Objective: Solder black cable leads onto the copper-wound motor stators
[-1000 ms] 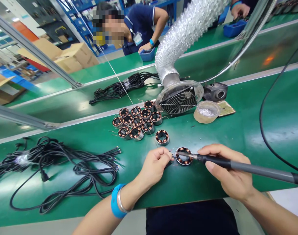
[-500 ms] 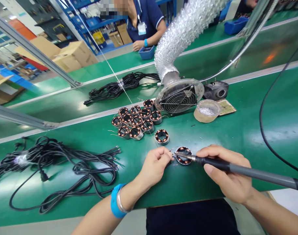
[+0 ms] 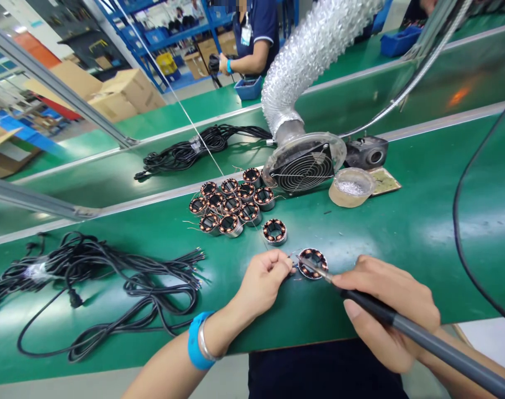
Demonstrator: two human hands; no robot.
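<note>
My right hand [image 3: 389, 310] is wrapped around a soldering iron [image 3: 372, 307], whose metal tip reaches over the left rim of a stator with copper windings [image 3: 314, 264]. That stator lies on the green bench. Left of it, my left hand [image 3: 269, 277] pinches thin wire [image 3: 293, 256] close to the iron's tip; small dark ends also show at the fingertips, and the rest is hidden by the fingers. Just behind stands another single stator [image 3: 274, 231]. Beyond it is a cluster of several stators [image 3: 231, 205] with loose copper leads.
Black cables [image 3: 153, 293] lie coiled at left, more cables [image 3: 194, 149] behind. A fan guard [image 3: 304, 169] on a silver duct [image 3: 314, 55] stands at the back, beside a round tub [image 3: 351, 188] and a black holder [image 3: 366, 152]. A co-worker [image 3: 256, 44] stands across the bench.
My right hand has moved a little right and down, tilting the iron more steeply. My left hand has hardly moved. The co-worker has shifted right and now holds something dark; the rear cables slid slightly left.
</note>
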